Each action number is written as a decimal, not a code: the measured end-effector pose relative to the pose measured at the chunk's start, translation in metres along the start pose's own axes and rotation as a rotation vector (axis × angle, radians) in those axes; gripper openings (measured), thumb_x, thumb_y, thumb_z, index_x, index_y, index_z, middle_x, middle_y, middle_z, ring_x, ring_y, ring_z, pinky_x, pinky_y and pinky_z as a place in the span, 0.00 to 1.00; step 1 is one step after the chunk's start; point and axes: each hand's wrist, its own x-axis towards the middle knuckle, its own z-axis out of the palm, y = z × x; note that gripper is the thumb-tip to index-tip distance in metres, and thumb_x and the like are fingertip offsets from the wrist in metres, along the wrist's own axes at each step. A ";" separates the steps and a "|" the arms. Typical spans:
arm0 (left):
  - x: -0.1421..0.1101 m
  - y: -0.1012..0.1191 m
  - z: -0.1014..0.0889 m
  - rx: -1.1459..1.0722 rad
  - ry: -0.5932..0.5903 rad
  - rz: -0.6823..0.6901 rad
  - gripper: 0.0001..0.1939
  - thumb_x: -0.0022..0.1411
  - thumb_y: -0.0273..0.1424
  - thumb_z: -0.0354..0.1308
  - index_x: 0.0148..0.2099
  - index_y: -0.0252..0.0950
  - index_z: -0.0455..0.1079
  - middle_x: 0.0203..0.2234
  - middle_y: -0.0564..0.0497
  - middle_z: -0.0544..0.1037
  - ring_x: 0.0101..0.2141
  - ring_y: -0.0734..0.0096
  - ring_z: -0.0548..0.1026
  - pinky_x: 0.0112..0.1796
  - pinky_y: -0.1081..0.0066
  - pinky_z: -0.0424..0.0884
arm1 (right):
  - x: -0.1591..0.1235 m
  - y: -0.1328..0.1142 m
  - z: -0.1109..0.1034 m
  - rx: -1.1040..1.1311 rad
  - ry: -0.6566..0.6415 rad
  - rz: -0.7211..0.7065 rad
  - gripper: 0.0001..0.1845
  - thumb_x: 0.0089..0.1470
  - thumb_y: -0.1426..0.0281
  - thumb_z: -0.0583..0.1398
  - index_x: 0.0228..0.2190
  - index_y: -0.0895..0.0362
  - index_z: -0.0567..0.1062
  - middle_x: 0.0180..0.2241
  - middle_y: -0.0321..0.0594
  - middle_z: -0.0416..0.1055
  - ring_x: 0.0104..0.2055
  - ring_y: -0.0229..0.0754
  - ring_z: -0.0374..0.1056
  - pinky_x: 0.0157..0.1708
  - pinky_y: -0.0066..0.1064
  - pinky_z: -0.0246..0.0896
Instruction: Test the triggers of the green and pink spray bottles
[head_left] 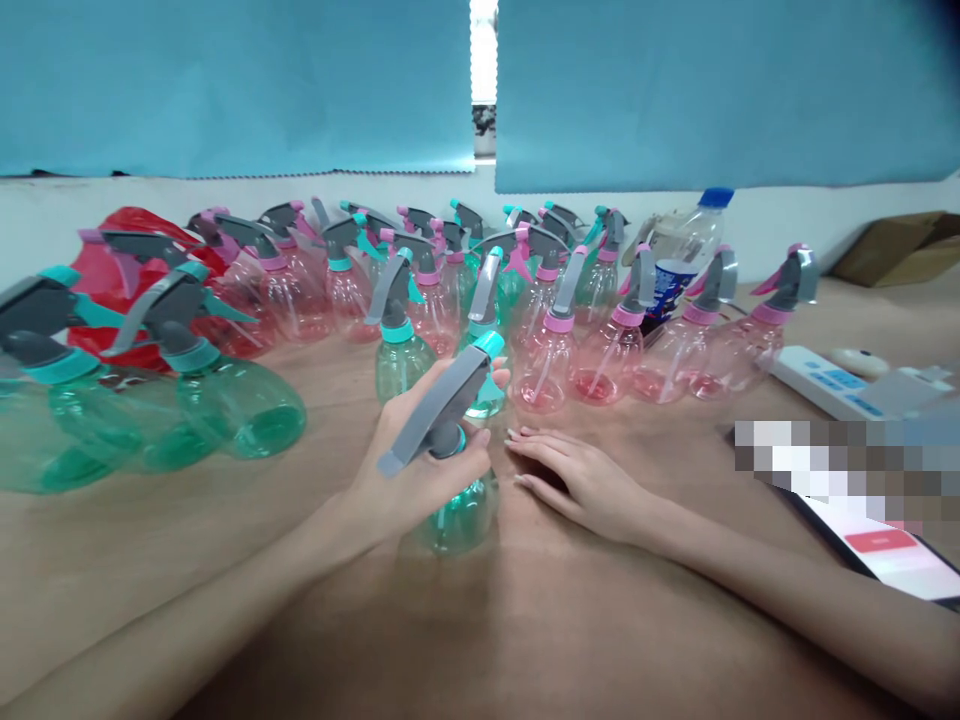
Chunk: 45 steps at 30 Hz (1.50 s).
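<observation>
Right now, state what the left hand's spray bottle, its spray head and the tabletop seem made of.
Green spray bottle: probably glossy plastic, see-through with highlights.
Gray spray head: seemingly satin plastic, opaque, dull sheen.
Tabletop: smooth, brown, perhaps laminate or wood; grain unclear.

Left hand (409, 480) curled in a grip, forearm (232, 585) slanting inward; right hand (581, 475) loosely arched, fingertips (519, 446) pointing left.

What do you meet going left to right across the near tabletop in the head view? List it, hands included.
Translucent green plastic spray bottles → left hand gripping a grey-and-turquoise-topped green spray bottle → right hand → flat black-edged phone.
</observation>
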 end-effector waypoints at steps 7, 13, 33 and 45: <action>0.000 0.006 -0.001 -0.064 -0.031 -0.034 0.26 0.51 0.23 0.54 0.54 0.40 0.67 0.34 0.54 0.77 0.20 0.78 0.63 0.24 0.75 0.65 | 0.000 0.001 0.002 -0.015 0.018 -0.018 0.19 0.64 0.67 0.54 0.54 0.58 0.70 0.54 0.48 0.72 0.58 0.51 0.66 0.55 0.48 0.65; 0.000 0.012 0.001 -0.133 -0.039 -0.034 0.22 0.51 0.24 0.54 0.50 0.39 0.65 0.46 0.49 0.77 0.22 0.79 0.68 0.25 0.74 0.67 | 0.000 0.002 0.003 -0.042 0.028 -0.035 0.18 0.65 0.67 0.54 0.53 0.61 0.71 0.54 0.49 0.72 0.58 0.51 0.67 0.56 0.47 0.66; 0.004 0.014 0.010 -0.149 -0.060 0.000 0.18 0.52 0.25 0.54 0.47 0.37 0.62 0.35 0.52 0.73 0.21 0.79 0.65 0.21 0.75 0.63 | -0.001 0.005 0.005 -0.001 0.079 -0.064 0.19 0.63 0.67 0.56 0.54 0.58 0.71 0.54 0.49 0.72 0.58 0.52 0.67 0.55 0.48 0.66; 0.002 0.003 0.011 -0.049 -0.015 0.061 0.13 0.53 0.27 0.54 0.43 0.41 0.61 0.28 0.56 0.67 0.22 0.77 0.62 0.22 0.74 0.60 | -0.002 0.006 0.006 -0.022 0.052 -0.056 0.18 0.63 0.66 0.56 0.53 0.59 0.71 0.54 0.50 0.72 0.58 0.52 0.66 0.56 0.49 0.65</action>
